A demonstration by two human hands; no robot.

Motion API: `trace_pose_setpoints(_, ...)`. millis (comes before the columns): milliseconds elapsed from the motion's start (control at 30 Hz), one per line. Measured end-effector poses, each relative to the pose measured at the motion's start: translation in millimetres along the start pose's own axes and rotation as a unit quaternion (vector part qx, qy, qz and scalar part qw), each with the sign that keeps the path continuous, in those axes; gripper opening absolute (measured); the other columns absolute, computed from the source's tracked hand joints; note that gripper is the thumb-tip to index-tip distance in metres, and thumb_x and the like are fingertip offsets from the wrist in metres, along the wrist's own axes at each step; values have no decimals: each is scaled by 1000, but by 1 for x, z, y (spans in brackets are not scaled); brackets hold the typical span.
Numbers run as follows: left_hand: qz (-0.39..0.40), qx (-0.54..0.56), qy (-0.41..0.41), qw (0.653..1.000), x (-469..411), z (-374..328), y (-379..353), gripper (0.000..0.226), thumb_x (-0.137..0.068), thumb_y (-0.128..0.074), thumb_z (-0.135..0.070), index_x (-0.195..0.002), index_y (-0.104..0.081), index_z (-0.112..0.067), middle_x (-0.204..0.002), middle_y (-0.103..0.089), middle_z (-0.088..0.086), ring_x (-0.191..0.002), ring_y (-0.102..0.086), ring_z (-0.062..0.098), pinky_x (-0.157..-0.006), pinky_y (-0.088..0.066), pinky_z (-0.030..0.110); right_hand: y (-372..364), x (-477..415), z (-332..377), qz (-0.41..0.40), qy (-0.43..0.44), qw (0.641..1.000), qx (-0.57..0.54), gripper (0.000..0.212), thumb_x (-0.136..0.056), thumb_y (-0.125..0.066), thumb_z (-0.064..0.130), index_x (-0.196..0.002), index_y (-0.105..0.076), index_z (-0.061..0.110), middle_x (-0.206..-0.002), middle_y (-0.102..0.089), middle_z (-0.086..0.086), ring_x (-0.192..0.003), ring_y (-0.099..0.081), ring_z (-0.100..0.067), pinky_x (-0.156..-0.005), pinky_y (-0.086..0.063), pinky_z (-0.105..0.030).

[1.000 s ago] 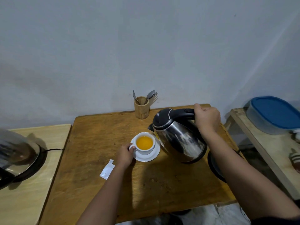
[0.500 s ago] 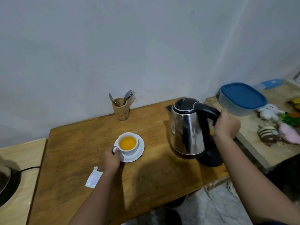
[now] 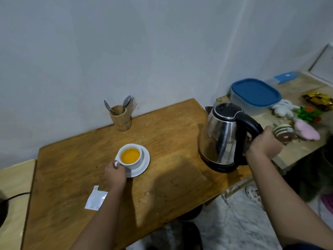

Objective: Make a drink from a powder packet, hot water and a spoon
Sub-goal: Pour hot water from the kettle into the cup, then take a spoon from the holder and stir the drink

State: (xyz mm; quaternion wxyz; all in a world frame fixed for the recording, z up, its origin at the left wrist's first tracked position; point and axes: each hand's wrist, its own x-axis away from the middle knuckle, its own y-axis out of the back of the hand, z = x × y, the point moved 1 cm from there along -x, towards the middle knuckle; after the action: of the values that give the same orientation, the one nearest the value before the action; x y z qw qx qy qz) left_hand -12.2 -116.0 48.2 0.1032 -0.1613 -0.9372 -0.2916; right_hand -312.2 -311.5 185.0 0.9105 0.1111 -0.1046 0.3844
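Observation:
A white cup (image 3: 134, 162) full of orange liquid stands on a white saucer (image 3: 144, 164) in the middle of the wooden table (image 3: 162, 141). My left hand (image 3: 115, 175) holds the cup's handle. A steel kettle (image 3: 222, 135) with a black lid sits upright on its black base (image 3: 222, 167) at the table's right edge. My right hand (image 3: 264, 146) grips the kettle's black handle. A torn white powder packet (image 3: 95, 198) lies flat near the front left. Spoons and a fork stand in a wooden holder (image 3: 120, 118) at the back by the wall.
A lower side table (image 3: 295, 152) to the right carries a blue-lidded plastic box (image 3: 255, 93), small plush toys (image 3: 306, 129) and a gold wrapper (image 3: 318, 100). A pale table (image 3: 14, 195) with a black cord (image 3: 17, 195) adjoins on the left. A sandal (image 3: 253, 193) lies on the floor.
My right hand swung the kettle from a tilt beside the cup over to the right and set it upright on its base. My left hand stayed on the cup's handle.

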Motion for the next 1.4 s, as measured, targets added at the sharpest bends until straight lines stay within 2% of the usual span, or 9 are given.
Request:
trace_pose_setpoints(300,3,-3,0,1000,-4,6,0,28,-94,-43,-17,-113,-59,-4,-119,-59,20,-106,-57,35,-90,-47,47,4,-25,-11,-23,8,998,-53,28,-84,-51,24,-95,-64,2,-71,-55,1,-74,-53,-17,-35,-32,-14)
trace_pose_setpoints(400,3,-8,-4,1000,-2,6,0,29,-94,-42,-17,-115,-58,-4,-121,-59,20,-108,-56,35,-91,-47,46,7,-32,-11,-19,-2,998,-66,37,-86,-50,22,-106,-62,-6,-78,-54,-1,-53,-49,-10,-31,-29,-5)
trace_pose_setpoints(533,-3,-7,-18,1000,-2,7,-1,27,-94,-41,-16,-111,-59,-3,-117,-60,21,-104,-56,35,-87,-46,46,16,-36,-19,-11,-6,995,-103,13,-86,-49,20,-77,-56,14,-61,-47,10,-48,-43,1,-34,-30,-5)
trace_pose_setpoints(767,-1,-14,-21,1000,-2,7,-2,31,-95,-41,-17,-119,-56,-4,-125,-56,21,-111,-54,37,-92,-45,48,22,-37,-22,3,20,997,-75,30,-89,-45,18,-61,-54,13,-63,-48,2,-47,-48,-6,-35,-31,-7)
trace_pose_setpoints(900,5,-12,-19,1000,-3,7,-1,33,-96,-41,-16,-122,-55,-3,-128,-54,21,-114,-53,37,-95,-44,48,25,-40,-30,22,63,997,-41,36,-92,-41,17,-74,-59,-9,-60,-42,-2,-74,-40,-19,-42,-31,-18)
trace_pose_setpoints(1067,16,-17,-28,999,-4,9,1,34,-96,-40,-18,-123,-55,-4,-127,-55,21,-112,-54,37,-93,-45,48,24,-43,-42,30,104,994,27,42,-91,-35,22,-50,-28,19,-52,-27,-1,-45,-23,-10,-51,-21,-31)
trace_pose_setpoints(1133,19,-17,-32,999,-4,10,2,34,-96,-40,-17,-123,-55,-3,-126,-55,21,-112,-54,37,-93,-45,48,25,-42,-44,44,129,990,41,41,-94,-33,23,-53,-34,19,-55,-32,1,-49,-27,-10,-51,-23,-28)
trace_pose_setpoints(1233,27,-14,-46,998,-5,13,4,33,-96,-40,-18,-121,-56,-4,-124,-57,21,-111,-55,36,-92,-46,47,27,-40,-45,57,228,968,83,31,-95,-34,19,-83,-60,9,-78,-58,-6,-70,-45,-12,-65,-32,-24)
trace_pose_setpoints(1400,28,-5,-48,998,-8,15,5,34,-96,-41,-17,-124,-55,-3,-129,-55,21,-117,-52,37,-96,-44,47,13,-26,-23,100,403,902,115,25,-89,-44,16,-107,-59,7,-108,-62,-15,-99,-55,-21,-89,-44,-38)
